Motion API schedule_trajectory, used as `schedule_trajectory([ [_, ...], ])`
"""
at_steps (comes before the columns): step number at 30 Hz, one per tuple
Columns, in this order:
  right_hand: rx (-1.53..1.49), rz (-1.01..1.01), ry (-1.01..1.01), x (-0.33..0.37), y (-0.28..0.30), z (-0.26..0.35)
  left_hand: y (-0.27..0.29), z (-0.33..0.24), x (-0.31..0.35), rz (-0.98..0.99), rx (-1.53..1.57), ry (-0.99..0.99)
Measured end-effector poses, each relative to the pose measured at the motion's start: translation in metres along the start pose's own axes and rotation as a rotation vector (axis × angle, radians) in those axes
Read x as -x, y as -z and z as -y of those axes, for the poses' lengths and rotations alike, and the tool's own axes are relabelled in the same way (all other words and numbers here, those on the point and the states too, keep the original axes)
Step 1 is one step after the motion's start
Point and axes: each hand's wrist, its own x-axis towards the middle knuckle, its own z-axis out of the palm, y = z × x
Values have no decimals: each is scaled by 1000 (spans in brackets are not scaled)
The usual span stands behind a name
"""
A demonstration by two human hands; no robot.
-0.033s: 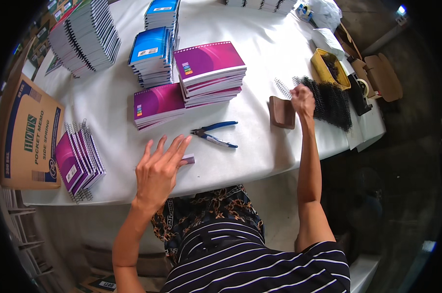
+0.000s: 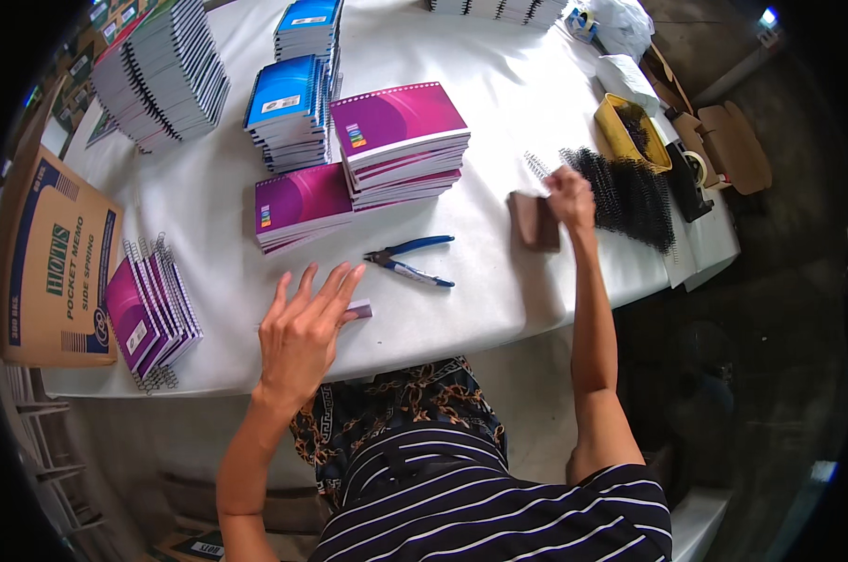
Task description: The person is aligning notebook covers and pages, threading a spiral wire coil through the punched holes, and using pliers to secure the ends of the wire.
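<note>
Facing a white-covered surface [image 2: 485, 318] in a dim room, and taking the pliers [image 2: 419, 244] as the clock's centre. Resting the left hand [image 2: 302, 326] at eight o'clock, palm down, over a thin purple piece [image 2: 360, 310], with only its end showing. Holding the left fingers [image 2: 349, 284] spread and released, grasping nothing. Reaching the right hand [image 2: 572, 199] out to two o'clock, just beside a pale loose coil [image 2: 536, 166] and the heap of black coils [image 2: 623, 201]. Bending the right fingers [image 2: 563, 178] inward, leaving any grasp on the pale loose coil impossible to tell. Meeting, or nearly meeting, a tilted brown block [image 2: 535, 225] at that hand's eight o'clock.

Seeing purple notebooks [image 2: 402, 140] stacked at twelve, a lower purple stack [image 2: 302, 199] at ten, blue notebooks [image 2: 285, 101] at eleven, silver-coiled notebooks [image 2: 152, 309] near nine with a cardboard box [image 2: 63, 272] beyond, and a yellow basket [image 2: 613, 131] at two.

Probably picking out a coil at this step, judging by the right hand's place, while steadying the purple piece with the left. Calling next, presumably, for pinching one coil cleanly from its neighbours without snagging.
</note>
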Motion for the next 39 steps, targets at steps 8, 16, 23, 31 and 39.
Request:
schedule_trajectory([
  [8,189,-69,74,-15,-12,-1,4,1,6,40,14,22],
  [16,-182,173,80,-31,20,-21,4,0,7,27,2,23],
  [23,-419,235,85,-23,40,-26,2,-2,9,17,10,27],
  [31,-326,192,188,-6,63,13,1,-4,8,19,15,40],
  [39,-351,43,500,40,89,89,2,-1,8,13,7,57],
])
